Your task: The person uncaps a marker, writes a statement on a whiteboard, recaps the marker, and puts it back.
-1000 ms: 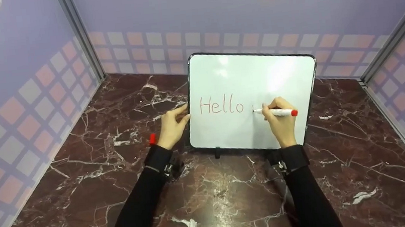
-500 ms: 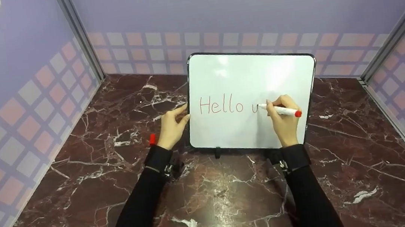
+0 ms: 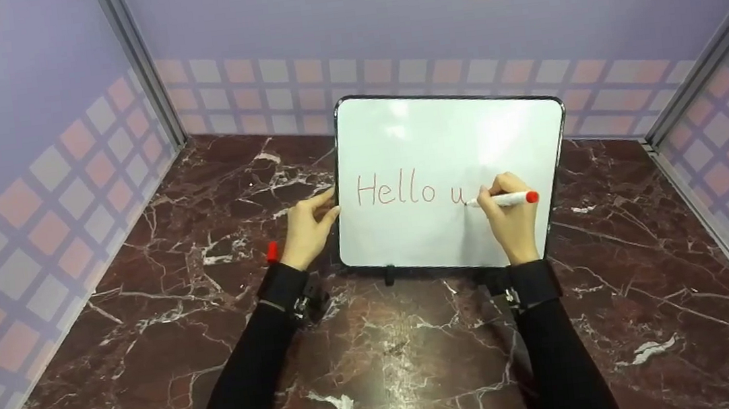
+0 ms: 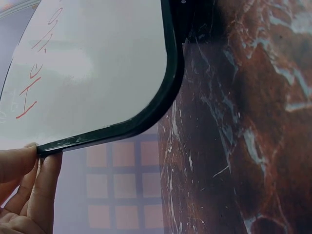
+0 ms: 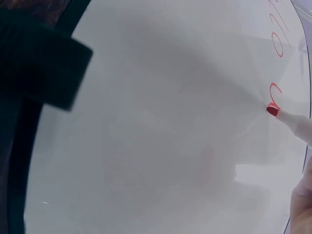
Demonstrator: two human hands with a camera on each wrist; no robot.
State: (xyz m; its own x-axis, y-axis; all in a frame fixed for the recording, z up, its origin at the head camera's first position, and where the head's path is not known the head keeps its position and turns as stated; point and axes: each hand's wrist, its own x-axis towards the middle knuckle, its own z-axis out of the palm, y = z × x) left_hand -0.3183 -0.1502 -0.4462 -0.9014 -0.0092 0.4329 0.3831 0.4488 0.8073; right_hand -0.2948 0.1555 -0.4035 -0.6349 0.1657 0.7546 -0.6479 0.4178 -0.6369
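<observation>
A whiteboard (image 3: 398,140) with a black frame stands tilted back on the table, with "Hello" and a "u"-shaped letter in red on it. My left hand (image 3: 308,231) pinches the board's left edge; the left wrist view shows the thumb (image 4: 17,163) on the front and fingers (image 4: 45,190) behind. In my right hand (image 3: 512,223) is a white marker (image 3: 506,200) with a red end. Its red tip (image 5: 273,111) touches the board at the last letter's right stroke. Beside my left wrist, a red marker cap (image 3: 272,252) rests on the table.
The table (image 3: 381,365) has a dark red marbled top. Purple walls with pink and white squares close it in at the back and both sides. A small black foot (image 3: 389,275) juts out under the board's lower edge.
The marker has gone from a short first stroke, round a curve and down a right stroke, so a "u" shape now follows "Hello". My left hand keeps its place on the board's edge.
</observation>
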